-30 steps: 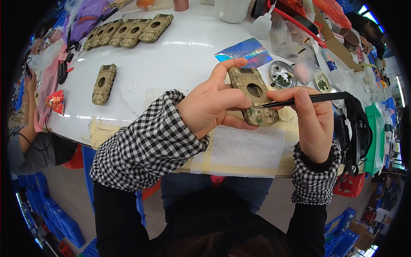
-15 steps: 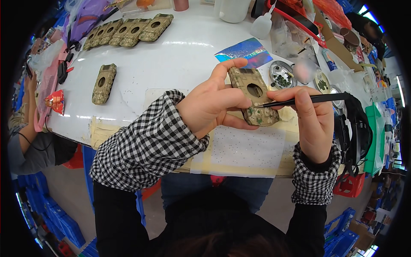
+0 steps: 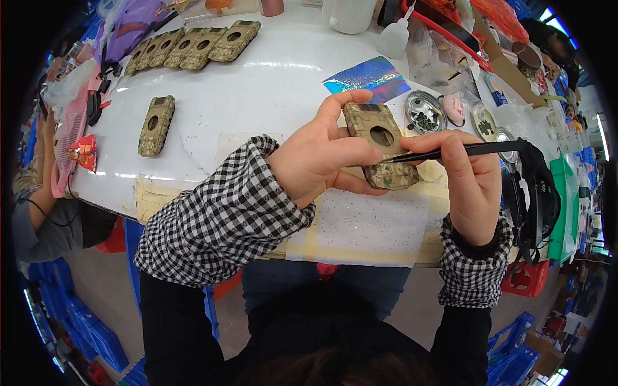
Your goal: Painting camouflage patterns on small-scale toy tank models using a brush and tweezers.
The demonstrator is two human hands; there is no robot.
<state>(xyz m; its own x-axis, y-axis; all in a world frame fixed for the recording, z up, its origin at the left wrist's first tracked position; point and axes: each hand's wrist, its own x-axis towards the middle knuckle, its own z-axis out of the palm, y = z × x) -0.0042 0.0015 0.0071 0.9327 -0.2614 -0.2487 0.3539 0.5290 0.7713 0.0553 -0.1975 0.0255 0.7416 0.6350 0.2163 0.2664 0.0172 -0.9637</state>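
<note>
My left hand (image 3: 322, 151) is closed around a camouflage-patterned plastic casing (image 3: 370, 118) with a round hole in its face, held tilted above the table. Its thumb presses on the casing's face below the hole. Pinched in my right hand (image 3: 467, 170) are black tweezers (image 3: 479, 149), their tip on or just above the casing's lower part, beside my left thumb. What the tip holds, if anything, is too small to make out. Just beyond my hands stands a round metal dish (image 3: 425, 101) with small dark green pieces in it.
A similar casing (image 3: 156, 126) lies alone on the left, and a row of several more (image 3: 235, 41) sits at the far left. White paper with dots (image 3: 367, 225) lies below my hands. A shiny holographic sheet (image 3: 367, 80) and a squeeze bottle (image 3: 393, 40) are farther back. Another person's arm (image 3: 46, 167) shows at left.
My left thumb has shifted slightly right along the casing, toward the tweezers' tip. The tweezers are slightly more level. The casing has barely moved.
</note>
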